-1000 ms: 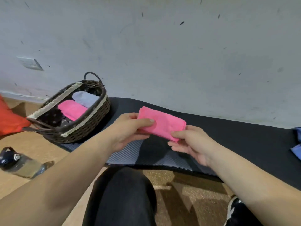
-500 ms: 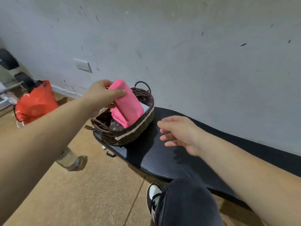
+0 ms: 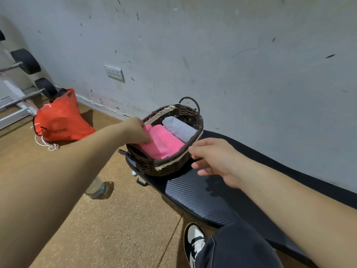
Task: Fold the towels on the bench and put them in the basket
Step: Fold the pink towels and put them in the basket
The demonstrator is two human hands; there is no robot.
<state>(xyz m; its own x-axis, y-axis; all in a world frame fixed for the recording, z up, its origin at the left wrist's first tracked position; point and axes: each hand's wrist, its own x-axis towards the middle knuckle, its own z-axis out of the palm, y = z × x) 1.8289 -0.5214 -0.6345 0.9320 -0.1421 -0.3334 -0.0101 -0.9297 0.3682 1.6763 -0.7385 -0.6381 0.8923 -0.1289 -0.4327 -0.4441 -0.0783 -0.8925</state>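
A dark wicker basket (image 3: pixel 173 163) stands on the left end of the black padded bench (image 3: pixel 202 196). Inside it lie a folded grey towel (image 3: pixel 179 128) and a folded pink towel (image 3: pixel 168 140). A second folded pink towel (image 3: pixel 149 147) sits at the basket's left side, and my left hand (image 3: pixel 135 130) holds its upper end, fingers curled on it. My right hand (image 3: pixel 216 157) hovers by the basket's right rim with fingers relaxed and holds nothing.
A red bag (image 3: pixel 59 120) lies on the floor to the left, near barbell weights (image 3: pixel 26 61). A water bottle (image 3: pixel 95 187) stands on the floor under my left arm. My knee and shoe (image 3: pixel 194 242) are in front of the bench. The wall runs close behind.
My left hand carried the folded pink towel from the bench to the basket and lowered it in beside the other pink towel. My right hand let go and followed toward the basket's rim.
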